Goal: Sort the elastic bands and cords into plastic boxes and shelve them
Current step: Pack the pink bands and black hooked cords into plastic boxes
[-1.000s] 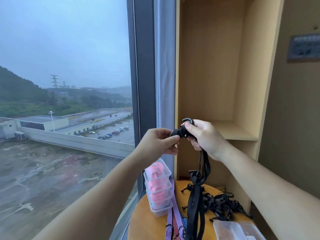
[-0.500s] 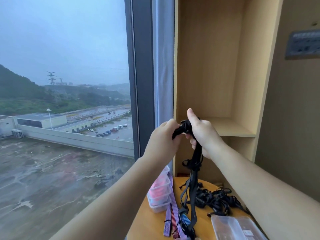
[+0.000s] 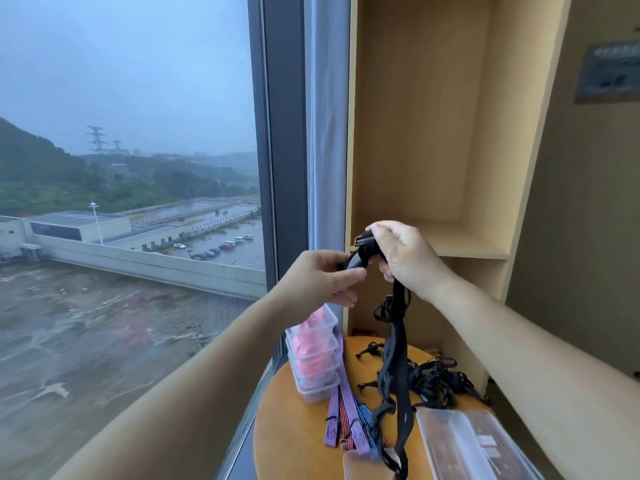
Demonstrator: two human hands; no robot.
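Observation:
A black elastic strap (image 3: 396,344) hangs from both hands above the round wooden table (image 3: 284,427). My left hand (image 3: 322,282) pinches its upper end between thumb and fingers. My right hand (image 3: 408,258) grips the strap just beside it, where a black buckle (image 3: 362,242) sticks out. A tangle of black cords (image 3: 436,379) lies on the table. Striped purple and red bands (image 3: 341,410) lie flat to the left of the strap. Stacked clear plastic boxes (image 3: 313,355) hold pink bands. An empty clear box (image 3: 474,445) sits at the table's near right.
A light wooden shelf unit (image 3: 460,244) stands right behind the table, its compartment bare. A large window (image 3: 131,202) and dark frame (image 3: 284,133) fill the left. A wall panel (image 3: 609,71) is at the upper right.
My hands have drawn slightly apart, the left hand now lower and pinching the strap's end. The buckle now shows at my right hand. More strap length hangs down over the table.

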